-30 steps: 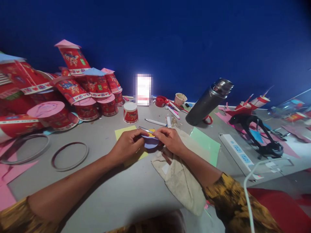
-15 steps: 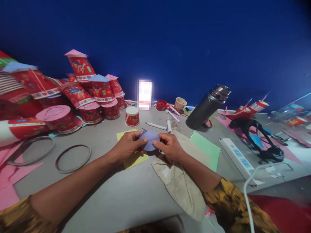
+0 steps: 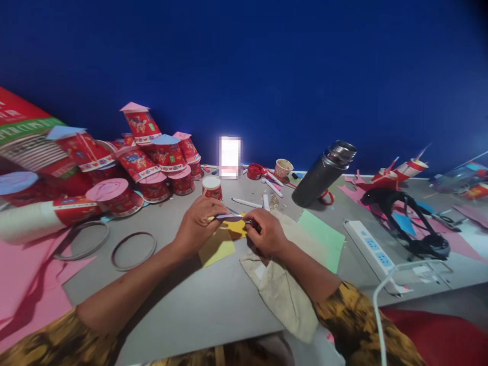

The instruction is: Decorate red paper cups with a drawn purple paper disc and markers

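Observation:
My left hand [image 3: 200, 223] is closed on a purple paper disc [image 3: 227, 218], now seen almost edge-on. My right hand [image 3: 265, 230] is closed on a small pair of scissors [image 3: 232, 212]; a thin blade shows behind the disc, while the handles are mostly hidden by the fingers. The right fingertips are at the disc's right edge; whether they also pinch it I cannot tell. Under the hands lies yellow paper [image 3: 218, 249]. Just beyond the left hand stands a red paper cup [image 3: 212, 189] with a white top.
Stacked red cups [image 3: 137, 162] with paper tops fill the left, near two grey rings [image 3: 133, 251]. A cloth [image 3: 284, 290], green paper [image 3: 324, 236], dark flask [image 3: 322, 175], power strip [image 3: 371, 256] and black headgear [image 3: 404, 221] lie right. Markers [image 3: 247, 203] lie ahead.
The purple disc has tilted from facing me to nearly edge-on. My left hand has turned over it, and the right fingers have curled. The view has shifted slightly left and up.

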{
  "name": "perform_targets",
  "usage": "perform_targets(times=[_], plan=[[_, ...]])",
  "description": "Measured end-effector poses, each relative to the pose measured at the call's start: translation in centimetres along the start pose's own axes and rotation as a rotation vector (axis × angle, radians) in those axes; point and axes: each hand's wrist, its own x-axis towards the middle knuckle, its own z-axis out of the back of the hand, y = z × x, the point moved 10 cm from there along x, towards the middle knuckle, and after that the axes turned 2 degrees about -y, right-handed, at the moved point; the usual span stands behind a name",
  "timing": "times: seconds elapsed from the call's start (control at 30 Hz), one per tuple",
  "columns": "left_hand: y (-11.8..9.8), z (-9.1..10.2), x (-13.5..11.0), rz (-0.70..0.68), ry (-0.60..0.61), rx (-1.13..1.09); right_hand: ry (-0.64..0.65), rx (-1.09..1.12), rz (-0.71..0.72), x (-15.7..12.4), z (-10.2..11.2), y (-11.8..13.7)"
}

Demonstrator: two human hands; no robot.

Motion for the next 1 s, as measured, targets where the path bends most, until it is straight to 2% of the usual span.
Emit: perform_targets(times=[0.07,0.13,0.2,0.27,0.3,0.4,0.5,0.63,0.77,1.0], plan=[[-0.2,0.4,0.3,0.003,0.042,0.063,0.037,-0.125,-0.069,0.2,-0.1,-0.9],[0.1,0.1,-0.4,0.023,0.153,0.146,0.121,-0.214,-0.136,0.3,-0.7,-1.7],[0.9,-0.6,-2.5,0.058,0.320,0.233,0.195,-0.263,-0.189,0.2,-1.3,-2.4],[1.8,-1.0,-5.7,0.086,0.475,0.290,0.234,-0.287,-0.225,0.2,-1.5,-2.8],[2.2,-0.2,-7.0,0.117,0.452,0.320,0.241,-0.294,-0.236,0.1,-1.5,-2.9],[2.0,2.9,-9.5,0.184,0.254,0.343,0.248,-0.299,-0.258,0.1,-1.3,-3.1],[1.1,4.2,-10.3,0.269,0.148,0.333,0.274,-0.302,-0.274,0.0,-1.2,-3.1],[1.2,2.9,-9.1,0.385,0.181,0.387,0.319,-0.354,-0.287,-0.1,-1.1,-2.9],[2.1,1.3,-7.7,0.414,0.275,0.540,0.364,-0.442,-0.304,-0.1,-1.0,-2.9],[3.4,-0.1,-8.0,0.458,0.386,0.596,0.361,-0.568,-0.400,-0.4,-0.3,-3.8]])
